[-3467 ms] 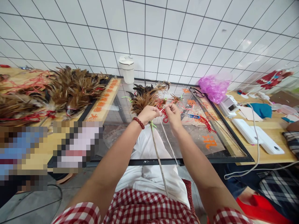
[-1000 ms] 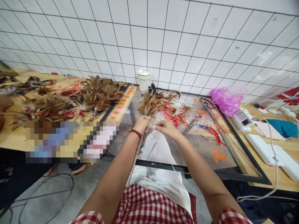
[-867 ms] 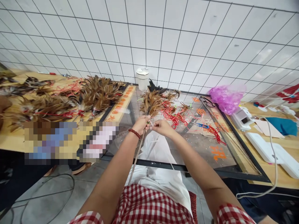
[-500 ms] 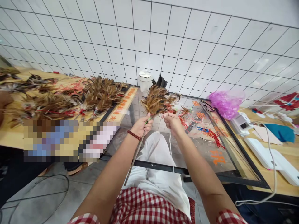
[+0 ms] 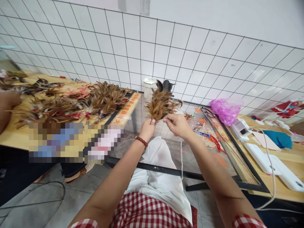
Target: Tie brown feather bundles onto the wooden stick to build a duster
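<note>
Head view: gripping a brown feather bundle (image 5: 158, 104) by its base in the left hand (image 5: 147, 129), raised over the glass tabletop (image 5: 166, 169) toward its far left corner; pinching a white cord (image 5: 181, 158) in the right hand (image 5: 177, 125), close beside. Best done, seemingly, with firm grip and even tension. Lettered in orange characters (image 5: 123, 112) along the left edge, including a legible 大; marked too small to read on white boxes (image 5: 286, 176) beyond the right edge.

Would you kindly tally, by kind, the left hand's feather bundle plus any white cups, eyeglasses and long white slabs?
Brown feather bundle in left hand: 1
White lidded cup: 1
Black-framed eyeglasses: 1
Long flat white slabs: 2
Total: 5
</note>
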